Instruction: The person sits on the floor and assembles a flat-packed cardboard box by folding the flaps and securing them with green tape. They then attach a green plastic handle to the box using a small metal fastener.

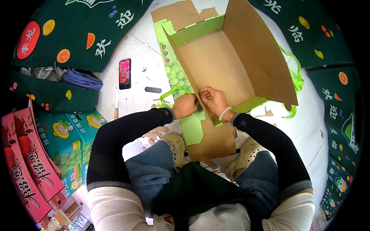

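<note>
An open cardboard gift box (208,50), brown inside with a green grape-printed outer side, stands tilted before me. My left hand (185,106) is closed at the outer face of its left wall. Just inside that wall, my right hand (214,101) pinches close to the edge, a beaded bracelet on the wrist. Something small and dark shows between the fingertips; I cannot make out what it is. A bright green ribbon (168,93) loops beside my left hand. Another green ribbon (296,77) hangs from the box's right wall.
Left of the box, a phone (125,74) lies on the white floor with its screen lit, near a dark oval piece (153,89) and a knife (116,103). Pink cartons (32,154) and teal cartons (69,134) stand at the left. Dark green printed cloths (77,34) hang around. Cardboard scraps lie near my shoes.
</note>
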Tool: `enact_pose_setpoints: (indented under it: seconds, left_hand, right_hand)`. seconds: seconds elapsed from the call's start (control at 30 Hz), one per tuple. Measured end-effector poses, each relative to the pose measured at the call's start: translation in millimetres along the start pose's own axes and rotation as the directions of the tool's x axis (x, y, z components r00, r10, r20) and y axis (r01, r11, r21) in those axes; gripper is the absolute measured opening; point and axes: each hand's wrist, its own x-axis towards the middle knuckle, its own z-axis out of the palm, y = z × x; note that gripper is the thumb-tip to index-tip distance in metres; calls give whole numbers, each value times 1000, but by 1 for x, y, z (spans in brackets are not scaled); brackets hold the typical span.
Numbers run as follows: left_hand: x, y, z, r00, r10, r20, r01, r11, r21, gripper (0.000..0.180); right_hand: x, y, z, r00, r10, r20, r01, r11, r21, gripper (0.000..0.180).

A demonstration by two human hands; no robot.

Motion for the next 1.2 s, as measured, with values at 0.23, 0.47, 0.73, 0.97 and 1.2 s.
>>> enact_pose_setpoints:
  seconds: [0.23,0.47,0.73,0.97,1.2]
  left_hand:
    - [-4,5,-7,995,15,-101,-15,1000,3,20]
    - [-5,4,-8,996,41,-78,-40,999,22,18]
    - [1,1,-5,996,63,-64,-61,998,20,15]
    - [10,-15,4,992,122,-37,-119,990,71,17]
    - [5,-12,-10,981,187,58,-188,982,10,18]
  right_hand:
    - [-1,-4,-2,1000,14,-5,-14,1000,-22,15]
    - [2,-1,-1,998,50,33,-45,991,-126,20]
    - [-10,-7,2,999,-48,26,53,969,-241,26]
    - [-6,-42,-1,983,140,118,-132,988,-79,63]
    - [-5,-52,-7,934,118,336,-30,966,-258,72]
